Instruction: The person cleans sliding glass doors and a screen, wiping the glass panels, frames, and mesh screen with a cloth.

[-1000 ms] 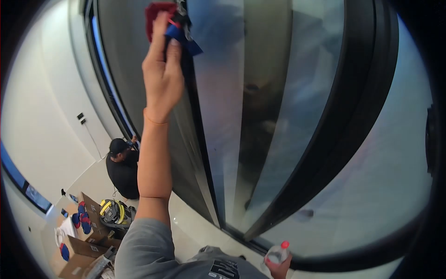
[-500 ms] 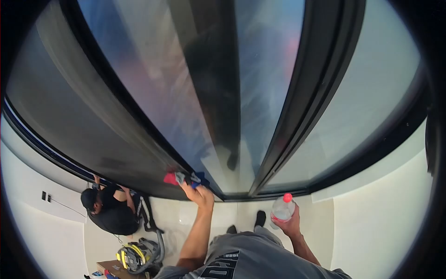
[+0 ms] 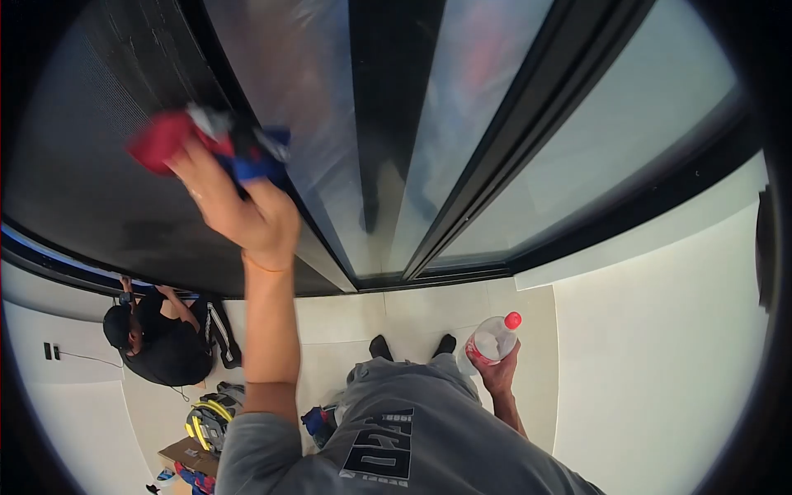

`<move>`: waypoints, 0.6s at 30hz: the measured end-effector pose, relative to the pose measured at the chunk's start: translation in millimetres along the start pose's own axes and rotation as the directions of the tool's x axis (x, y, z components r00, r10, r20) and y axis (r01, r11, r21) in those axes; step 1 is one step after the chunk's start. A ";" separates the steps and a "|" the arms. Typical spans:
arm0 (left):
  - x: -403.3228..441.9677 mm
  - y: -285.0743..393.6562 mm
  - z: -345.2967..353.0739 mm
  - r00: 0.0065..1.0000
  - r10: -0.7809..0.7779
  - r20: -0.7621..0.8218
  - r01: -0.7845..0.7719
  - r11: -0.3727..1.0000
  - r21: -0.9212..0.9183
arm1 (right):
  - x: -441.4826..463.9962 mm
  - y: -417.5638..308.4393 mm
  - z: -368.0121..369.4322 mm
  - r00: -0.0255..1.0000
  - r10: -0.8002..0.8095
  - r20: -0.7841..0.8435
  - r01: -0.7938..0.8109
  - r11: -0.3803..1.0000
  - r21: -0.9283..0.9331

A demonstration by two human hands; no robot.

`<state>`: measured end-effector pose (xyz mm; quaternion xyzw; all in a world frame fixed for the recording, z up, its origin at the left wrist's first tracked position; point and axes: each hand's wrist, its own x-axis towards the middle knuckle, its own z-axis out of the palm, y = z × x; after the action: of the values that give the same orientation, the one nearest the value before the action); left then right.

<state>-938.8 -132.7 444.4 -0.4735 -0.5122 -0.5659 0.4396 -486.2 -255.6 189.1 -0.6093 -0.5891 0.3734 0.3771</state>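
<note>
Red-and-blue cloth (image 3: 216,142) is at ten o'clock, blurred, by the dark panel (image 3: 140,194); the left hand (image 3: 260,219) pinches its near edge between thumb and fingers. Between four and five o'clock, the right hand (image 3: 501,375) curls its fingers around a red-capped clear bottle (image 3: 493,338), while a co-worker in black (image 3: 172,351) is low down at eight o'clock, beside a yellow-trimmed machine (image 3: 213,419).

Pale floor (image 3: 322,330), vacuum cleaner (image 3: 212,418), cardboard box (image 3: 186,452)
</note>
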 end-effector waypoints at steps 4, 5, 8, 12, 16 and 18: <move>-160.8 6.8 -2.4 0.943 -0.321 0.085 0.318 0.947 0.045 | 8.6 6.5 -5.7 1.000 -0.027 0.001 0.027 1.000 -0.016; -199.0 12.3 -7.2 0.902 -0.415 0.120 0.403 0.908 0.115 | 9.9 10.3 -7.2 0.999 -0.040 0.010 0.040 0.999 -0.027; -273.6 38.0 -12.8 0.534 -0.845 -0.013 0.845 0.534 0.032 | 12.7 11.0 -15.5 0.994 -0.093 0.060 0.096 0.994 -0.049; -357.7 28.0 -12.2 -0.214 -0.971 -0.105 0.977 -0.211 -0.032 | 14.5 31.2 -12.1 0.972 -0.158 0.176 0.152 0.987 0.046; -387.4 4.9 -32.9 -0.748 -0.655 0.110 0.471 -0.640 -0.606 | 14.7 57.4 -12.8 0.960 -0.202 0.193 0.193 0.979 0.063; -372.8 -19.7 -47.5 -0.589 -0.776 0.226 0.472 -0.557 -0.684 | 20.1 64.2 -17.1 0.956 -0.221 0.190 0.209 0.974 0.082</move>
<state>-900.7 -173.7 72.3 0.3058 -0.3127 -0.8515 -0.2890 -442.2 -237.2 138.6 -0.4896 -0.6749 0.4066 0.3734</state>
